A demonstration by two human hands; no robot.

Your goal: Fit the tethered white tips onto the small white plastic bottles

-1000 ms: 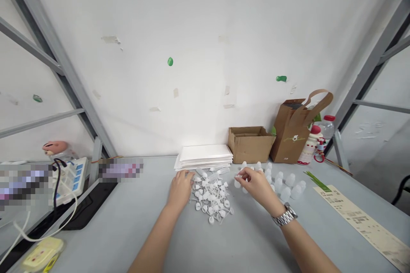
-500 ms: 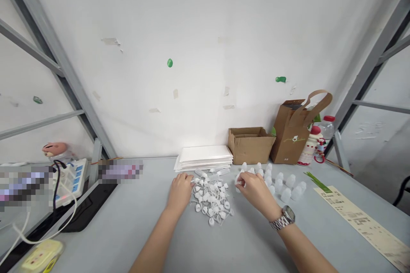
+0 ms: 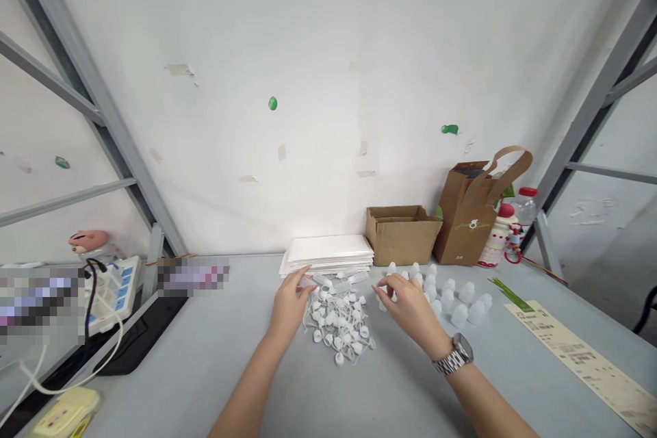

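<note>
A pile of small white caps with thin stems or straps (image 3: 339, 321) lies on the grey table in front of me. My left hand (image 3: 292, 294) is at the pile's upper left edge, its thumb and fingers apart, with nothing visible in it. Behind the pile lie a few clear tube-like pieces (image 3: 354, 278). To the right stand several small translucent plastic bottles (image 3: 446, 299). Over the left edge of this group hovers my right hand (image 3: 405, 301), wearing a metal watch. Its thumb and index finger are parted, and a bottle stands partly hidden beneath the fingers.
A stack of white envelopes or sheets (image 3: 328, 250) lies against the wall, beside an opened cardboard box (image 3: 405, 241). Further right are a brown paper bag (image 3: 462, 233), a bottle with a red cap (image 3: 524, 205) and a long printed paper strip (image 3: 575, 356). A power strip (image 3: 123, 287) sits left.
My right hand's fingers have parted from the bottle they were around, and it stands on the table. My left hand's fingers have spread from a closed pose at the pile's edge.
</note>
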